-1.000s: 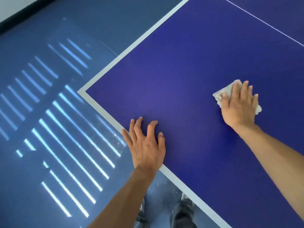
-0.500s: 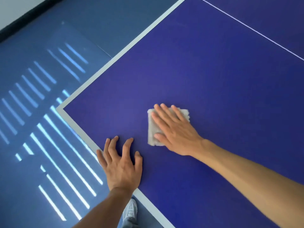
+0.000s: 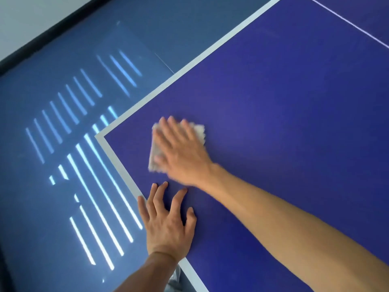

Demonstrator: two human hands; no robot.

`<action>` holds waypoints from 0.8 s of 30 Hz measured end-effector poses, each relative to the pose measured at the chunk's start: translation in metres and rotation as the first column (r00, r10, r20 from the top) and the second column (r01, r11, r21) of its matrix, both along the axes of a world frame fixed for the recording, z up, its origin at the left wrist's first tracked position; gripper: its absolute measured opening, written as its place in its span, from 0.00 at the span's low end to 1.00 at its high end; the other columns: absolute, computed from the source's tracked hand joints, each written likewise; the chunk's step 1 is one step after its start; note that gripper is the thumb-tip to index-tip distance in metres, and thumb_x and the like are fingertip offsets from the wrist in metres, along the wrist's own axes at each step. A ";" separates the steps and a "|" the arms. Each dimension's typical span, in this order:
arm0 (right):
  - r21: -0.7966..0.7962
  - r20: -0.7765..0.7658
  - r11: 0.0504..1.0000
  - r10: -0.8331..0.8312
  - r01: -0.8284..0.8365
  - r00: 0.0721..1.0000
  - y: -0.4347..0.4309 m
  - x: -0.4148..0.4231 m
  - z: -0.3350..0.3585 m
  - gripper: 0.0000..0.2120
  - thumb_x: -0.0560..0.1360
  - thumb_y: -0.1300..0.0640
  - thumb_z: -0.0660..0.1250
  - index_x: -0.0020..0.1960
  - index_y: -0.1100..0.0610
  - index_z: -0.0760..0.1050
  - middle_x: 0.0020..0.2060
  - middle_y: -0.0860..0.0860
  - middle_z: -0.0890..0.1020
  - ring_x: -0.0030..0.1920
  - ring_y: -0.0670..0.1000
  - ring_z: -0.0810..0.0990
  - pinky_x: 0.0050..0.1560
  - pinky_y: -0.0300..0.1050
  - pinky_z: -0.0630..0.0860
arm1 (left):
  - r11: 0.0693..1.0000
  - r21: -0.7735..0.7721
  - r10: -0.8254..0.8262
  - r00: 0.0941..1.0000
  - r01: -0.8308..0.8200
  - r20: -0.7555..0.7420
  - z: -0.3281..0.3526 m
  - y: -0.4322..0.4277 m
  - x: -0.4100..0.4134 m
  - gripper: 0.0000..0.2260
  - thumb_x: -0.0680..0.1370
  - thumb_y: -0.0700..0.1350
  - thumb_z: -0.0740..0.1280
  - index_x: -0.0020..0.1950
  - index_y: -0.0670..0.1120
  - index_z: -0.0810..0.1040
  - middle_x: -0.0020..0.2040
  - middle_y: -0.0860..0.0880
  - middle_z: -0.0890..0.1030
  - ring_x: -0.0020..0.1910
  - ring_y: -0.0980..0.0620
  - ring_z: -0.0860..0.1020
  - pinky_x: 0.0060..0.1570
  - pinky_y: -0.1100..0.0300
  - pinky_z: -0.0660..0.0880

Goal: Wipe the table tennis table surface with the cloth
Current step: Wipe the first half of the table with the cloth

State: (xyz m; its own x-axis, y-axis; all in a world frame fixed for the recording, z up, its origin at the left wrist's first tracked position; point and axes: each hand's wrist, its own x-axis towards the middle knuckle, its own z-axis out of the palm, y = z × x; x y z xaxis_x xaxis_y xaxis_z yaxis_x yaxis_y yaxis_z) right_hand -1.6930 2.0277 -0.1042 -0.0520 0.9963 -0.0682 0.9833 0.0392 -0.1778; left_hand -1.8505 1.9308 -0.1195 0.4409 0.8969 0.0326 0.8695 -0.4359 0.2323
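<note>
The right hand [image 3: 179, 152] presses flat on the cloth [image 3: 156, 153] near the table [image 3: 284, 123] corner, the left hand [image 3: 168, 224] spread just beside.

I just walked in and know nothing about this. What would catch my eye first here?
The deep blue table fills the right of the view, its white-edged corner at centre left. Near that corner the right hand, blurred, presses flat on a pale cloth, while the left hand rests spread on the near edge. Bright stripes lie across the floor at left.
</note>
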 end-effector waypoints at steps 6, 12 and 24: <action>0.046 0.076 0.993 -0.114 0.110 0.991 -0.004 0.093 -0.010 0.32 0.85 0.45 0.44 0.84 0.60 0.51 0.82 0.63 0.54 0.82 0.65 0.53 0.79 0.66 0.49 | 0.999 -0.042 -0.005 1.000 0.005 -0.006 0.003 0.002 0.000 0.21 0.77 0.56 0.61 0.69 0.54 0.74 0.72 0.40 0.71 0.76 0.34 0.64 0.76 0.30 0.53; -0.012 0.037 0.610 -0.792 0.793 0.610 0.062 0.269 -0.007 0.35 0.85 0.39 0.43 0.84 0.59 0.47 0.83 0.63 0.48 0.83 0.63 0.46 0.81 0.65 0.41 | 1.000 0.015 -0.024 0.999 0.024 0.027 -0.005 0.001 -0.004 0.21 0.77 0.55 0.62 0.69 0.55 0.73 0.72 0.40 0.70 0.76 0.35 0.65 0.77 0.30 0.52; 0.030 -0.022 0.954 -0.298 0.299 0.954 0.128 0.143 0.002 0.34 0.85 0.40 0.45 0.84 0.59 0.51 0.84 0.58 0.53 0.84 0.59 0.49 0.82 0.60 0.44 | 0.998 0.058 -0.038 0.999 0.037 0.020 -0.008 0.003 -0.002 0.21 0.76 0.55 0.63 0.68 0.55 0.73 0.72 0.40 0.71 0.75 0.35 0.66 0.77 0.31 0.52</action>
